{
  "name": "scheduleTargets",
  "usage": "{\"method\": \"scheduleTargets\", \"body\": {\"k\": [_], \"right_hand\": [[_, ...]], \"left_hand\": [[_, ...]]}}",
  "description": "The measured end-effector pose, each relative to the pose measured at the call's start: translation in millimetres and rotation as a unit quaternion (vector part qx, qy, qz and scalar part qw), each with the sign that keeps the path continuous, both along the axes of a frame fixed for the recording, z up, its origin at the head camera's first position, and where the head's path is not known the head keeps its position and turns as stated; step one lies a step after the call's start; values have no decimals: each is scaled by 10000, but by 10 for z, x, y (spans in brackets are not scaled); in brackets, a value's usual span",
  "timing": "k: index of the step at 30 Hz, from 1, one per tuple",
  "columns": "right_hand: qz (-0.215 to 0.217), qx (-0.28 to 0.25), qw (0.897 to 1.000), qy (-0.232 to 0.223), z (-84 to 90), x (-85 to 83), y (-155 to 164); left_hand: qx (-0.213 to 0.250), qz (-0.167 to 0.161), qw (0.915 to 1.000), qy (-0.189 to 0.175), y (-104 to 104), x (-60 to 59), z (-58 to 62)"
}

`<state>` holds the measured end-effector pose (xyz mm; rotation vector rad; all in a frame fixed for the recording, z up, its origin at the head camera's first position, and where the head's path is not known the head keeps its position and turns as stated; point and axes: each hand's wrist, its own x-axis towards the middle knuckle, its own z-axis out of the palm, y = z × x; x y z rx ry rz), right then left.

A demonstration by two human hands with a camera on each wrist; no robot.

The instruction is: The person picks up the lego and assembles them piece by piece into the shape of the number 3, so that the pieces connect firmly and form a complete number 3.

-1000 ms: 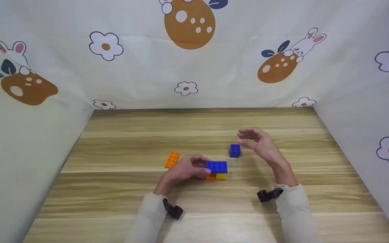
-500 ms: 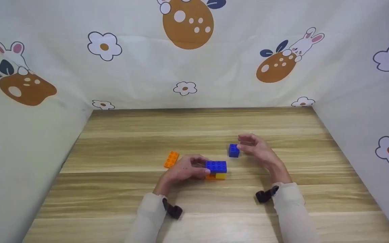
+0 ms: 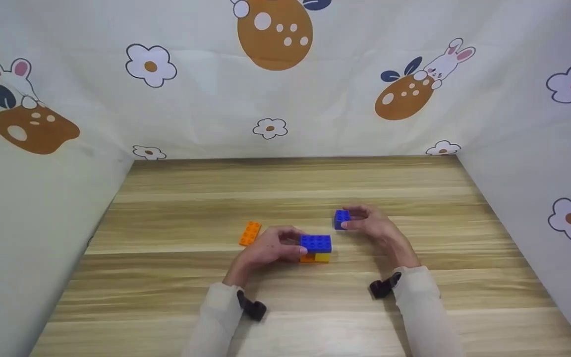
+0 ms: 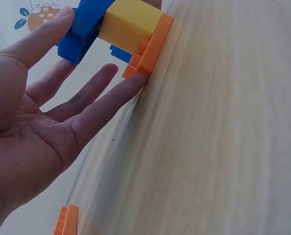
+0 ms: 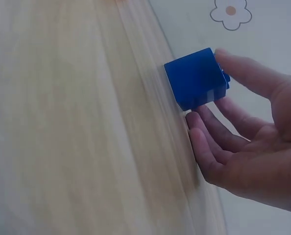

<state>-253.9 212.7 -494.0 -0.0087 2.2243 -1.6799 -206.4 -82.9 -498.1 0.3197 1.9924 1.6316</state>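
Furthest left on the wooden table (image 3: pixel 176 277) lies a flat orange brick (image 3: pixel 250 233), left of centre in the head view and apart from your fingers; its corner also shows at the bottom left of the left wrist view.

Just right of it, near the middle of the frame, your left hand (image 3: pixel 270 248) rests against the stacked block (image 3: pixel 316 248): a blue plate on top, a yellow brick and an orange plate beneath (the left wrist view shows these layers clearly). Your thumb lies on the blue top and your straight fingers (image 4: pixel 94 105) touch the orange bottom edge, so the hand steadies the stack with extended fingers rather than wrapping it. The stack sits on the table.

Right of centre, your right hand (image 3: pixel 372 225) pinches a small blue cube (image 3: pixel 341 218) between thumb and fingertips. In the right wrist view the cube (image 5: pixel 197 78) appears in the upper middle, its lower edge at or just above the wood; I cannot tell whether it touches.
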Motion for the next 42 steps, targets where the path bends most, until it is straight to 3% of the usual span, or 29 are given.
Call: {"method": "scheduleTargets", "body": {"k": [8,14,27,42], "right_hand": [[-196,41,9998,-21,15,-10,-28],[-228,178,9996,-45,132,25,13],[252,556,9936,954,593,253,-144],[496,838,9868,1295,788,451,-320]], "left_hand": [[-38,49,10000,-65,-7,-2,7],[-4,34,10000,-62,1,5,15],[-119,123,9994,313,7,0,10],[-181,57,9995,262,-1,-13,4]]}}
